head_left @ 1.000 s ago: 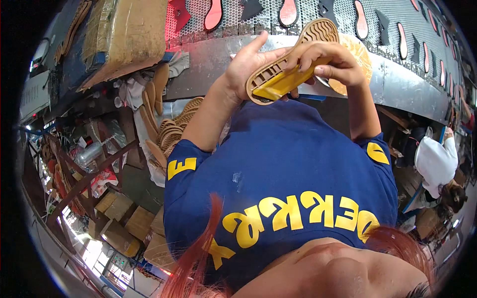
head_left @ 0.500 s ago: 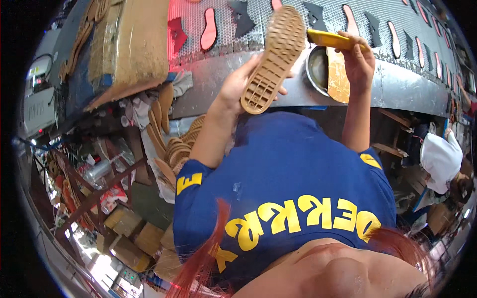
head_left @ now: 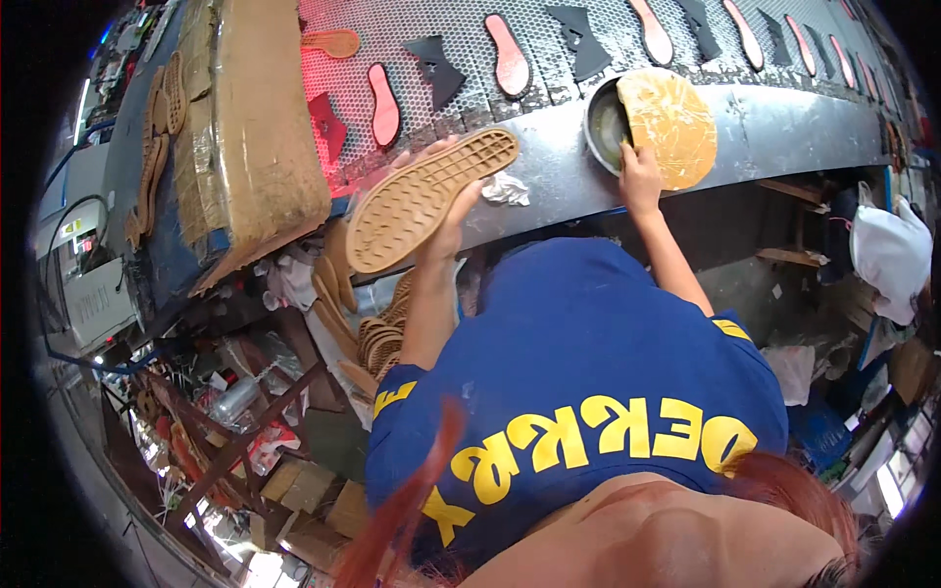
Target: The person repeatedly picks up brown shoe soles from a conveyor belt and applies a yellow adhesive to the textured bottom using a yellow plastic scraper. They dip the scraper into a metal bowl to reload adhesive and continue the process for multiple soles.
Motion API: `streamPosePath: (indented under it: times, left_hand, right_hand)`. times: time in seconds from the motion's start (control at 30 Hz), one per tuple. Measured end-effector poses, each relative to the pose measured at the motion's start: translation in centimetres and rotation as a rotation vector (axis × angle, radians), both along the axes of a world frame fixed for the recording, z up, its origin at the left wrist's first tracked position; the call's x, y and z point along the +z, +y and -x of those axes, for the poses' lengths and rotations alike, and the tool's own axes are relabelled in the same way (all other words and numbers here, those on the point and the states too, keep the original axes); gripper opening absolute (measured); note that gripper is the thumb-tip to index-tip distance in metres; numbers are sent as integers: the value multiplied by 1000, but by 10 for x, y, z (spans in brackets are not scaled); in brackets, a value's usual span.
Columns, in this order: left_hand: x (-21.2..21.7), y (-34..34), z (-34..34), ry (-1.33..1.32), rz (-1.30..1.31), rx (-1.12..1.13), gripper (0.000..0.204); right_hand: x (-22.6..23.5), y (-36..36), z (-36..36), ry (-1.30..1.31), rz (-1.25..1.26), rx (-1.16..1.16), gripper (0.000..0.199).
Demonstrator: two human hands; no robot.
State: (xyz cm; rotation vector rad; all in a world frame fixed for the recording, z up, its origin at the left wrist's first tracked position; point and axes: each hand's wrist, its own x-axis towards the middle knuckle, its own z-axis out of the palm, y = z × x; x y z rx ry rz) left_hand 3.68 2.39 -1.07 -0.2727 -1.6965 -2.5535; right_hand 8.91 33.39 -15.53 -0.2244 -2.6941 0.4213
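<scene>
My left hand grips a tan rubber shoe sole from beneath, its ridged tread turned up toward me. Some fingers show along the sole's far edge. Out to the right, my right hand is closed at the near rim of a round metal bowl. A flat brush in that hand shows only as a dark narrow edge, so most of it is hidden. A round yellow-orange disc with a glossy, wrinkled surface overlaps the bowl's right side. Liquid shows inside the bowl.
Pink insoles and black cut pieces lie in rows on the mesh belt beyond the metal ledge. A crumpled white cloth rests on the ledge. Cardboard stands left; several soles are stacked below my left arm.
The sole has moved left and down and turned, with its gridded end now pointing right. My right hand has dropped from above the bowl to its rim, turning the brush with it.
</scene>
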Motion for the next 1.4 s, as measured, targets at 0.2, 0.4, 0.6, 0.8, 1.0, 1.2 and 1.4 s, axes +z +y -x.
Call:
streamPosePath:
  times: [0.2,0.4,0.6,0.8,1.0,1.2,1.4]
  left_hand:
    - [13,0,-14,14,46,122,108]
    - [44,-19,-14,448,1575,332,51]
    - [74,-9,-19,458,1573,327,56]
    - [80,0,-17,484,1537,326,60]
    - [89,7,-14,546,1585,360,58]
    - [102,13,-18,555,1773,407,62]
    - [116,18,-25,461,1854,341,64]
  right_hand:
    - [14,-9,0,74,274,66,17]
    - [-7,7,-1,101,1139,50,18]
    - [77,-12,19,295,1620,219,28]
    - [183,-54,21,502,935,512,37]
    - [211,-77,28,544,727,597,35]
    - [213,-85,34,532,753,564,32]
    - [211,-89,38,523,736,580,29]
